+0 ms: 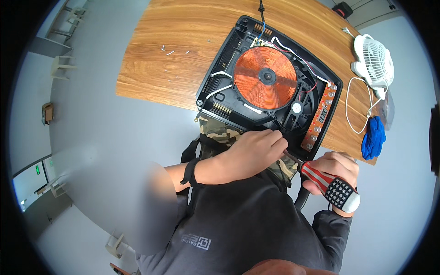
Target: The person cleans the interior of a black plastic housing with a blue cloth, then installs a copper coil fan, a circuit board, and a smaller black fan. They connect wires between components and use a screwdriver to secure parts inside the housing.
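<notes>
An opened induction cooker (223,103) lies at the table's near edge, showing its round copper coil (256,85) and black housing. My right hand (337,167) is closed around a screwdriver (327,180) with a red, white and black star-patterned handle. Its shaft points left toward the fingertips of my left hand (254,153). Those fingers are pinched together at the cooker's near edge; what they hold is hidden. Along the cooker's right side sits an orange circuit board (316,124) with a small display and several round buttons. Thin white and red wires run above it.
The wooden table (156,78) carries several small pale bits (170,52) left of the cooker. To the right are a white fan (376,62) with its cord (349,105) and a blue cloth item (374,138). A black cable (261,9) leaves the cooker's far side.
</notes>
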Available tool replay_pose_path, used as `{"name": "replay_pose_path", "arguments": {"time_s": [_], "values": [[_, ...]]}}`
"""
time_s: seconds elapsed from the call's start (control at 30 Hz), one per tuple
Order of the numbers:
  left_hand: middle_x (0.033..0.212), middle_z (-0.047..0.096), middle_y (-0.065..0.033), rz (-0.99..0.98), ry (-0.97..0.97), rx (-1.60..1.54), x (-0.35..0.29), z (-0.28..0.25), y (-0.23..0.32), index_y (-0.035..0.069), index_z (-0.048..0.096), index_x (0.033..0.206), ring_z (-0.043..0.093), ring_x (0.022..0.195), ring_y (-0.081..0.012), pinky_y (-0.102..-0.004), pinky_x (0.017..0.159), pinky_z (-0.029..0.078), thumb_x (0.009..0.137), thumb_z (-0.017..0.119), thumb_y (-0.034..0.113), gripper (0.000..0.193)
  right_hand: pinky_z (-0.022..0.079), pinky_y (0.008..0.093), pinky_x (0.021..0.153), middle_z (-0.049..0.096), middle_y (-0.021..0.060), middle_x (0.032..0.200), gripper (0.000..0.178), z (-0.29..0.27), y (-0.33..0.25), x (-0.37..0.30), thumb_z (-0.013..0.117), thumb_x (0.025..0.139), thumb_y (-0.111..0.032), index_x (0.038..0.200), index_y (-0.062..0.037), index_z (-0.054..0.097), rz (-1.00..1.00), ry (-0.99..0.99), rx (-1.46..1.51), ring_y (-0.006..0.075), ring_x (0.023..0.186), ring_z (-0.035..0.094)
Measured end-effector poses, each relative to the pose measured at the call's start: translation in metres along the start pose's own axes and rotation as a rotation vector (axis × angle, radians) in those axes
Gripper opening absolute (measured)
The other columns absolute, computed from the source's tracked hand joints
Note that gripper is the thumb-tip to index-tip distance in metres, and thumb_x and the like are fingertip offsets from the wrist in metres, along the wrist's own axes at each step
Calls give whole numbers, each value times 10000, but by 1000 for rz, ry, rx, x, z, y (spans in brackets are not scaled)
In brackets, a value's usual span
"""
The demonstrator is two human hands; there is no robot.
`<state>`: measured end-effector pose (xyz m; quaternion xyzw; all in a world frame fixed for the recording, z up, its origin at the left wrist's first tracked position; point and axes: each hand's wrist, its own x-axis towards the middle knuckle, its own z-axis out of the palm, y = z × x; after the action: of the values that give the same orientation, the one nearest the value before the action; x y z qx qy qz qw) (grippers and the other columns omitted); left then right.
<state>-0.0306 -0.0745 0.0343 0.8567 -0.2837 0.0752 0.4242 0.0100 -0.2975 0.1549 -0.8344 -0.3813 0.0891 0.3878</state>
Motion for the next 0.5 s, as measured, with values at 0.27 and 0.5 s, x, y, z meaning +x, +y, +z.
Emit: {"name": "replay_pose_path", "arguments": {"time_s": [0.27,0.5], "values": [[893,625,-83,-129,10,-64,25,-33,-17,59,686,980,670,813,-298,-388,659,549,818,761,81,180,535,327,610,668,82,832,360,-5,10,54,943,692,-131,940,-48,695,-49,24,17,263,700,673],[907,626,-85,-126,-67,-64,21,-22,-17,65,717,1093,671,819,-301,-398,708,560,827,750,81,269,509,322,569,648,78,797,392,-1,25,54,958,676,-181,935,-35,702,-80,-106,1,244,676,652]]}}
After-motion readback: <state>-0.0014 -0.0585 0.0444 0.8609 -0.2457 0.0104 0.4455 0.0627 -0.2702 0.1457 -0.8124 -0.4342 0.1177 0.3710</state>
